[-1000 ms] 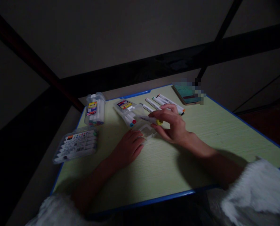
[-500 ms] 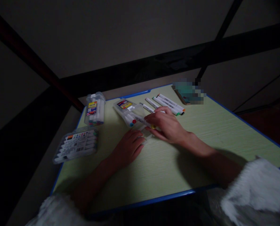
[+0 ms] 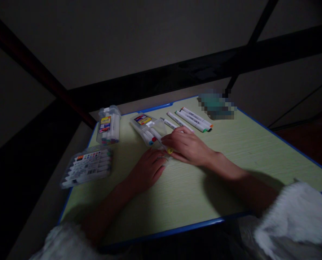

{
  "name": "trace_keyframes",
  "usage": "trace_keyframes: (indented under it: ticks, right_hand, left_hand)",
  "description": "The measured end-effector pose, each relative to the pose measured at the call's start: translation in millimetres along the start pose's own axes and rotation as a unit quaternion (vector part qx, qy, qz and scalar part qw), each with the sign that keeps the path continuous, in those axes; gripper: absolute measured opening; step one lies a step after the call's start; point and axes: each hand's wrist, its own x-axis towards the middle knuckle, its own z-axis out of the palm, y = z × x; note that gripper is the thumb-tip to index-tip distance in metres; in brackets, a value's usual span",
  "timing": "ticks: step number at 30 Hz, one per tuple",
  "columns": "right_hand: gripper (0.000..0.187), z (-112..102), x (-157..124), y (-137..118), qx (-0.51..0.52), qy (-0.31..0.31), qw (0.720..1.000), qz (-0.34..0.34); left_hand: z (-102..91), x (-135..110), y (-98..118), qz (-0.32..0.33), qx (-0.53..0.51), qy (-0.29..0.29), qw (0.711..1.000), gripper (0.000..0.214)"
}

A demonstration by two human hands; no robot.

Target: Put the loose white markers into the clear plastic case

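Note:
My right hand (image 3: 189, 146) is closed on a white marker with a yellow end (image 3: 170, 150). The marker points into an opened clear plastic marker case (image 3: 141, 124), beside markers with red (image 3: 154, 139) and blue (image 3: 150, 143) ends. My left hand (image 3: 149, 168) is closed on the near, clear part of the case, steadying it on the table; its fingertips partly hide that part. Several loose white markers (image 3: 192, 120) lie to the right of the case, with green, orange, black and pink ends showing.
At the table's left stands a filled marker case (image 3: 108, 124), and another filled case (image 3: 87, 167) lies over the left edge. A blurred-out flat object (image 3: 216, 104) lies at the far right. The light-green table (image 3: 188, 202) has a blue rim, with a wall behind.
My right hand has moved slightly left with the yellow-ended marker, bringing it closer beside the red-ended one in the case. My left hand has stayed in place.

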Motion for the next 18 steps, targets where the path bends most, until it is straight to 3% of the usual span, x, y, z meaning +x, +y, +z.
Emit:
trace_keyframes:
  ticks: [18]
  right_hand:
    - [0.029,4.2,-0.6,-0.4,0.033,-0.083,0.996,0.02]
  left_hand:
    - [1.0,0.8,0.8,-0.01,0.006,-0.015,1.0,0.019]
